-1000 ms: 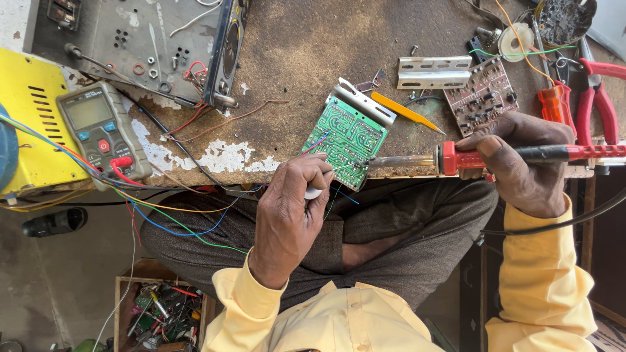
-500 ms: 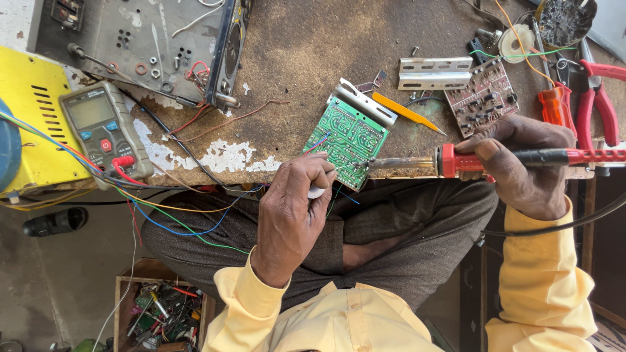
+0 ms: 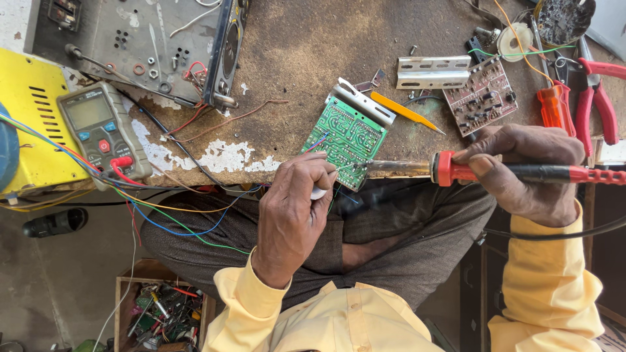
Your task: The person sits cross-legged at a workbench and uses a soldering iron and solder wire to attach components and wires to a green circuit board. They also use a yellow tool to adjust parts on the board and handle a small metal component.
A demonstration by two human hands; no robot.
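Observation:
A green circuit board [image 3: 345, 137] with a metal heat sink lies at the near edge of the worn workbench [image 3: 306, 58]. My right hand [image 3: 528, 173] grips a red-handled soldering iron [image 3: 456, 171]. The iron lies level, and its tip meets the board's near corner. My left hand [image 3: 293, 212] is pinched shut just beside that corner on a thin wire and a small white piece. Thin blue and green leads run off the board past my fingers.
A grey multimeter [image 3: 98, 130] with red and black leads leans on a yellow box [image 3: 32, 117] at the left. A metal chassis [image 3: 143, 45] lies at the back left. A brown circuit board [image 3: 482, 94], a metal bracket [image 3: 433, 70] and red pliers [image 3: 596, 98] lie at the right. A crate of parts [image 3: 160, 309] stands below.
The soldering iron has slid very slightly toward my left hand. Both hands otherwise hold their places at the board's corner.

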